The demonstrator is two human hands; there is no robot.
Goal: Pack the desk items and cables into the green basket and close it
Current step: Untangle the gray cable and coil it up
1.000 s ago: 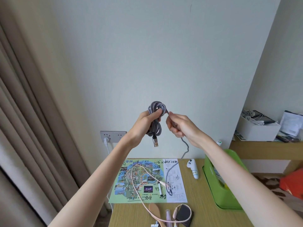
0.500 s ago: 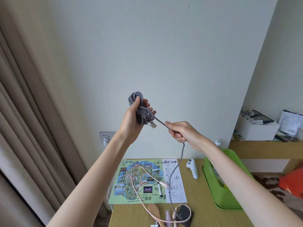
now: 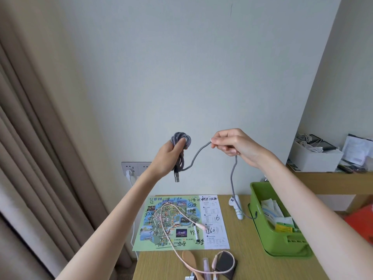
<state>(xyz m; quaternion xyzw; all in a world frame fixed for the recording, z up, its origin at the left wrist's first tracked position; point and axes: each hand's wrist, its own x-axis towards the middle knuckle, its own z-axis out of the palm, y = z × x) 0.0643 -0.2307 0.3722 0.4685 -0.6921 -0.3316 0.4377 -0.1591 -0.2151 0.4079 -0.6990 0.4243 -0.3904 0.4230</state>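
Note:
High above the desk, my left hand (image 3: 168,156) grips a coiled bundle of grey braided cable (image 3: 180,138), its USB plug (image 3: 176,176) hanging below the fist. My right hand (image 3: 232,143) pinches the loose strand of the same cable. From there the strand drops to the desk and trails past a white controller (image 3: 236,207) toward the open green basket (image 3: 282,247) at the right. Papers and small packets lie inside the basket. A pink cable (image 3: 177,211) loops over a map sheet (image 3: 181,223) on the desk.
A wooden brush (image 3: 189,259), a small pink tube (image 3: 206,265) and a black pad (image 3: 225,263) lie at the desk's front edge. A wall socket (image 3: 134,168) with a white plug sits behind my left arm. Curtains hang left; a shelf with a white box (image 3: 314,158) stands right.
My hands have moved apart and my right hand has risen, drawing more slack between them. The coil turned so its plug hangs straight down, and the cable's tail slid right toward the basket.

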